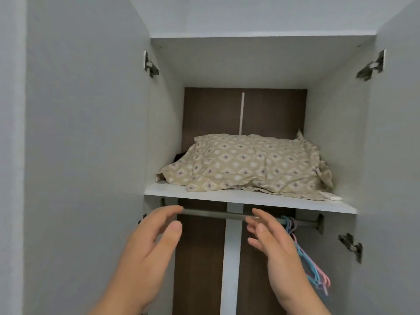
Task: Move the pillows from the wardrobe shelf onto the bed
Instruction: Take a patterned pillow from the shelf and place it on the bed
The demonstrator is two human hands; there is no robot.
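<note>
A beige pillow [247, 164] with a diamond and dot pattern lies on the white wardrobe shelf [227, 197], filling most of its width. Its cover is crumpled, and a loose flap hangs toward the shelf's right front. Whether a second pillow lies under or behind it cannot be told. My left hand [147, 244] and my right hand [277, 246] are raised below the shelf's front edge, palms facing each other, fingers relaxed and holding nothing. Neither hand touches the pillow. The bed is out of view.
Both wardrobe doors stand open at the sides, with metal hinges [151, 65] on the inner walls. Below the shelf runs a clothes rail [227, 215] with several blue and pink hangers [313, 267] at the right. A small white object [333, 197] lies on the shelf's right front.
</note>
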